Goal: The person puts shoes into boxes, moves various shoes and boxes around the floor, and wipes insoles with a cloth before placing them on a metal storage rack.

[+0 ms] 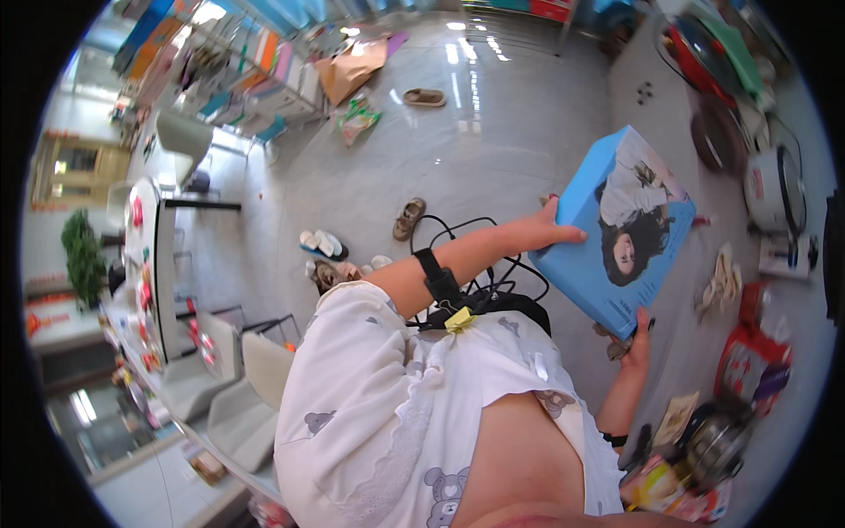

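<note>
I hold a blue cardboard box (643, 198) in front of me to the right. It bears writing and a printed picture of a person that appears upside down. My left hand (558, 228) grips its near-left edge, thumb on the printed face. My right hand (637, 340) supports the box at its lower corner, with the fingers partly hidden. Something small and greyish-brown (614, 344) shows beside that hand; I cannot tell what it is. A black strap (436, 274) goes around my left forearm, with black cables (521, 264) looping near my waist.
On the right stand a red electric pan (703, 59), a white rice cooker (776, 188), a red bag (752, 360) and a metal pot (719, 439). Shoes (409, 219) and a brown paper bag (353, 69) lie on the grey floor. Chairs (244, 376) line a cluttered table (158, 277) at left.
</note>
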Motion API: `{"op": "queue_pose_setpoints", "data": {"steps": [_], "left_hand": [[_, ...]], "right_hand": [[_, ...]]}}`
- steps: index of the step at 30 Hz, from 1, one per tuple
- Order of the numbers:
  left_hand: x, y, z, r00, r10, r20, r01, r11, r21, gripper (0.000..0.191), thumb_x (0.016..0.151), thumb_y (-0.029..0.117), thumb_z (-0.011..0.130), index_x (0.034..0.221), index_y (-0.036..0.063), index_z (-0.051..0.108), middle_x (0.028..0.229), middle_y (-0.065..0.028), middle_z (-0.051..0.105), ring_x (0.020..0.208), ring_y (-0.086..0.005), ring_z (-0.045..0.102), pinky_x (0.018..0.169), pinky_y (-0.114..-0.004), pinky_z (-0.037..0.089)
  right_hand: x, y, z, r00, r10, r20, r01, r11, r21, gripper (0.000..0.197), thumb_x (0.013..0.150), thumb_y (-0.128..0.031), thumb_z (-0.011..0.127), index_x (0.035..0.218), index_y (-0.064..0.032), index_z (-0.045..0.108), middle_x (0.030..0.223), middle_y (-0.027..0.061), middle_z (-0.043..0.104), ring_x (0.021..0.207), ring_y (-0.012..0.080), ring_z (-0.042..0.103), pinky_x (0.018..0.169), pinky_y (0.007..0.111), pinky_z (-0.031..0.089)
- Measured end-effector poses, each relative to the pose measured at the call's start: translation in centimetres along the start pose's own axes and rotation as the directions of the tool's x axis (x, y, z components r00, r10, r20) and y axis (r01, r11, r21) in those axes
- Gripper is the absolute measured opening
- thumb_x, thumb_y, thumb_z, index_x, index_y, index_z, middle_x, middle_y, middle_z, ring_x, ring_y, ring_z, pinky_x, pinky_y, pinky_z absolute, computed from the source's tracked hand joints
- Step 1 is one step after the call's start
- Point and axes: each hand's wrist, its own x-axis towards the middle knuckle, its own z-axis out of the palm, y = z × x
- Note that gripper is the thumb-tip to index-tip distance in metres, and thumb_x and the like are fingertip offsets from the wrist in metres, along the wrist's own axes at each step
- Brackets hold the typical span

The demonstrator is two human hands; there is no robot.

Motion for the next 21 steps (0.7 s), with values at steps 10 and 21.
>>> {"op": "queue_pose_setpoints", "data": {"steps": [10,21], "left_hand": [[0.8,-8.0,4.3,0.935,0.131,-0.328,-0.196,0.966,-0.171,0.110,0.063,0.052,0.070,0.135,-0.0060,0.010,0.128,-0.0250,0.035,0.119,-0.0304,0.039,0.099,-0.038,0.033],[1.4,-7.5,4.8,0.934,0.132,-0.333,-0.183,0.975,-0.126,0.105,0.068,0.054,0.067,0.134,-0.0062,0.013,0.122,-0.0229,0.044,0.112,-0.0275,0.046,0.094,-0.035,0.037]], "right_hand": [[2.0,-3.7,-1.7,0.997,-0.006,0.078,0.032,0.944,-0.329,0.057,0.082,-0.051,0.055,0.115,-0.0048,0.047,0.099,0.0076,0.060,0.067,0.0130,0.058,0.043,0.022,0.041],[5.1,-3.9,-3.7,0.991,0.049,0.125,-0.011,0.957,-0.291,0.051,0.082,-0.052,0.055,0.106,-0.0067,0.052,0.079,0.0038,0.061,0.054,0.0108,0.054,0.039,0.020,0.039]]}}
